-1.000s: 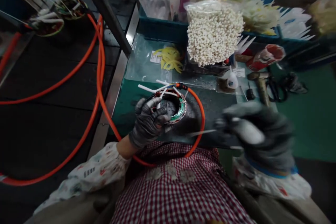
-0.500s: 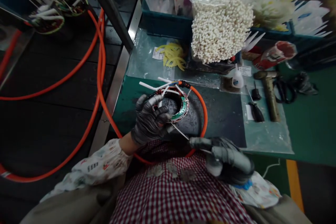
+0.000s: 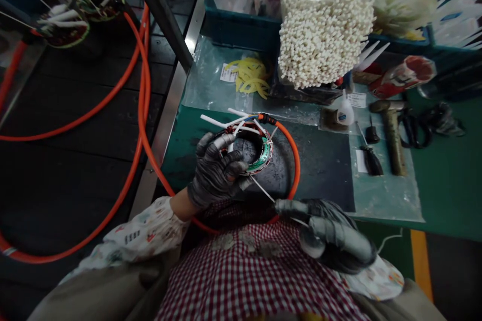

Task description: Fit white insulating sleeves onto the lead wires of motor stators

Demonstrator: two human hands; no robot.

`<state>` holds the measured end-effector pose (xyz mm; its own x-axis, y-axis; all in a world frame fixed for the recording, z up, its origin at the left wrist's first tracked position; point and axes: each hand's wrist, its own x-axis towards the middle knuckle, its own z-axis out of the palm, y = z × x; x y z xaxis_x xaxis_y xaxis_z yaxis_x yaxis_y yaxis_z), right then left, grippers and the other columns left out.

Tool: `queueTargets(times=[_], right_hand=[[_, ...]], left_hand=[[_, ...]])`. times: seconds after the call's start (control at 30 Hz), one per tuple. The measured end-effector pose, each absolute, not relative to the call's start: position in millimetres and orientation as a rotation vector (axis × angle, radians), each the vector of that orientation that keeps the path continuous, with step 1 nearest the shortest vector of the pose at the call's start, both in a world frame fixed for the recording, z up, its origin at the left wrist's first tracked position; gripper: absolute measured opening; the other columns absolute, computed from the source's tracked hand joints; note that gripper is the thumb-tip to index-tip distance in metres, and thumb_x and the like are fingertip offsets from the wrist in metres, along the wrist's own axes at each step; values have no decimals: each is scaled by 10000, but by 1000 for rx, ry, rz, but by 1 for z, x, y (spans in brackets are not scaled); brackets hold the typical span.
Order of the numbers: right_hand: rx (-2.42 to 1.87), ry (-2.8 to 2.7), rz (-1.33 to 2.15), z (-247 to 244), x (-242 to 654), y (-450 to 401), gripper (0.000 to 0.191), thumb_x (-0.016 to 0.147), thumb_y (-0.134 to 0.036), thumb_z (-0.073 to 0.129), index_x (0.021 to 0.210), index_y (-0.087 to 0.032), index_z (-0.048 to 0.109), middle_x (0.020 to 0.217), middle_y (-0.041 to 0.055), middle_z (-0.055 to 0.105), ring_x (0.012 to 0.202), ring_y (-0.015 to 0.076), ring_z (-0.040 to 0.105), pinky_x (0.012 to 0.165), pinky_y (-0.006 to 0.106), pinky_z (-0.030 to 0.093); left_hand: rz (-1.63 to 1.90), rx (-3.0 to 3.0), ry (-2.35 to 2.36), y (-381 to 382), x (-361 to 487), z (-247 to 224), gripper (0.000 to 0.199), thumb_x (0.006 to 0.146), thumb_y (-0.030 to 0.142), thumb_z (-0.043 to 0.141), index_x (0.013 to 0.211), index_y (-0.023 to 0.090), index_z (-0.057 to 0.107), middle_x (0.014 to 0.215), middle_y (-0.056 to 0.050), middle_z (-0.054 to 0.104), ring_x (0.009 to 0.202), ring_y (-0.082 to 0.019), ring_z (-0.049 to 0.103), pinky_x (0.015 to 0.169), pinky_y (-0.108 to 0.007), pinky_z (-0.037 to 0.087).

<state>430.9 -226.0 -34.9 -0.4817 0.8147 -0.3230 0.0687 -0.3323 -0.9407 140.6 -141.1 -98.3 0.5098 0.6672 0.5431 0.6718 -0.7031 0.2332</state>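
Note:
A ring-shaped motor stator (image 3: 263, 156) with green lining stands on the dark mat near the bench's front edge. My left hand (image 3: 216, 168), gloved in grey with taped fingers, is closed on its left rim. White sleeves (image 3: 214, 121) stick out at the top, where an orange cable (image 3: 292, 150) joins the winding. From the lower rim a white cord (image 3: 263, 189) runs taut to my right hand (image 3: 327, 225), whose taped fingers are closed on it. That hand is held apart from the stator, above the lap, slightly blurred.
A bag of short white tubes (image 3: 326, 35) leans on blue bins at the back. Yellow sleeves (image 3: 250, 76) lie left of it. A hammer (image 3: 391, 135), a screwdriver (image 3: 371, 158), scissors (image 3: 416, 128) and a small bottle (image 3: 345, 112) lie to the right. Orange cables (image 3: 145, 85) loop at left.
My right hand has moved a little to the right and down, drawing the white cord along. My left hand stays on the stator; the view has shifted slightly.

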Motion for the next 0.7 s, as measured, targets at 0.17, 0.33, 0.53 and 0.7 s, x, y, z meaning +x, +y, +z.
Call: queueTargets(times=[0.17, 0.33, 0.53, 0.7], right_hand=[[-1123, -1388, 1832, -48, 413, -224, 549, 1118, -574, 544, 1404, -183, 804, 559, -24, 648, 456, 145, 603, 523, 275, 553], [-1231, -1806, 862, -77, 378, -191, 235, 1038, -414, 736, 1187, -275, 852, 865, 35, 860, 682, 192, 780, 641, 291, 634], [-1396, -1954, 466, -84, 365, -153, 338, 1042, -423, 746, 1305, -231, 837, 1020, 112, 895, 861, 277, 851, 766, 360, 680], [-1168, -1718, 885, -69, 360, -136, 212, 1077, -359, 694, 1096, -237, 867, 1032, 63, 897, 933, 238, 857, 892, 372, 702]], left_hand=[[-1109, -2755, -1171, -137, 141, -101, 260, 952, 483, 789, 1098, 304, 670, 1125, 32, 823, 1477, -295, 574, 1391, -523, 228], [-1170, -2831, -1066, -127, 131, -102, 296, 928, 444, 806, 1177, 317, 709, 1236, 0, 827, 1472, -301, 575, 1315, -505, 359], [-1189, -2791, -961, -120, 127, -105, 227, 978, 492, 767, 1120, 314, 758, 1150, -16, 835, 1384, -316, 644, 1169, -505, 497], [-1242, -2757, -997, -121, 129, -111, 253, 912, 490, 844, 1080, 320, 762, 1196, -8, 803, 1387, -308, 634, 1203, -505, 480]])
